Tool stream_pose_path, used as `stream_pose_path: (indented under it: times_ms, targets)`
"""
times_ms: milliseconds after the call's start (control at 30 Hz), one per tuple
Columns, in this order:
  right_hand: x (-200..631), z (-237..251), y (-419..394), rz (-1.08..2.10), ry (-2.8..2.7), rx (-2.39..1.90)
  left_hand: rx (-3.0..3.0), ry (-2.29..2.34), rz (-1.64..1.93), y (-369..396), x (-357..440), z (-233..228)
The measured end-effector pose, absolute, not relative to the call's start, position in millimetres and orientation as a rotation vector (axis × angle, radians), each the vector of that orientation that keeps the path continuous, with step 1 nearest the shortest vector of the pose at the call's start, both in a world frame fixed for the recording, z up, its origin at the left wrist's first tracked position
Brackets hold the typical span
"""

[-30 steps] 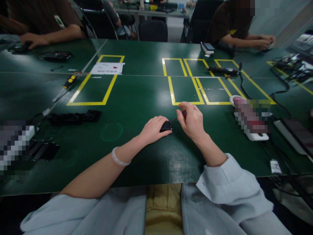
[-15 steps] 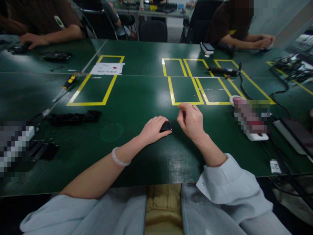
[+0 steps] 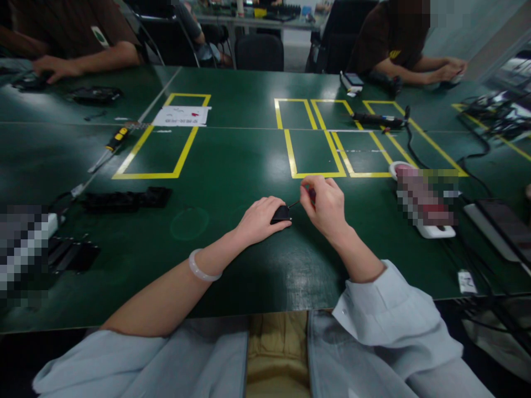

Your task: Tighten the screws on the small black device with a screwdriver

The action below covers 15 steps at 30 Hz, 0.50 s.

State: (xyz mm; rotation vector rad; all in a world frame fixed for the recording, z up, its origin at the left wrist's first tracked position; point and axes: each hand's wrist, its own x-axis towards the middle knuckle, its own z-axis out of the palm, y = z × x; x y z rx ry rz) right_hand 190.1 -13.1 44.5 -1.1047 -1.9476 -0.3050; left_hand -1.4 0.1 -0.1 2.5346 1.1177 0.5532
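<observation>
Near the middle of the green table [image 3: 232, 166], the left hand [image 3: 260, 219] lies palm down over a small black part [image 3: 281, 214], its fingers curled around it and pressing it to the surface. Only the part's right end shows, poking out from under the fingertips at about 3 o'clock of the hand. The right hand [image 3: 326, 208] sits just beside it, at 3 o'clock of the part, fingers pinched closed on a small screwdriver [image 3: 305, 198] with a reddish handle. The thin shaft slants down toward 8 o'clock, and its tip meets the exposed end of the black part. A pale bangle [image 3: 202, 266] circles the left wrist.

At 12 o'clock of the hands, yellow tape outlines [image 3: 315, 152] mark boxes on the table. Further off toward 10 o'clock a yellow-handled screwdriver [image 3: 112, 143] lies beside a larger taped rectangle, with a white paper sheet [image 3: 181, 115] at its far end. A black strip of parts [image 3: 124, 199] rests at 9 o'clock, well apart from the left hand. Toward 3 o'clock lies a white power strip [image 3: 431, 229], partly blurred. Across the table, at 11 and 1 o'clock, other people's forearms rest on the far edge
</observation>
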Motion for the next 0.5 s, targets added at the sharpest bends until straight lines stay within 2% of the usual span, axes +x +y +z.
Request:
stream_pose_path:
  times_ms: [500]
  targets:
    - [190.8,45.9,-13.4,-0.348,-1.948,-1.097,2.543,1.117,0.551,0.4,-1.0,-1.0]
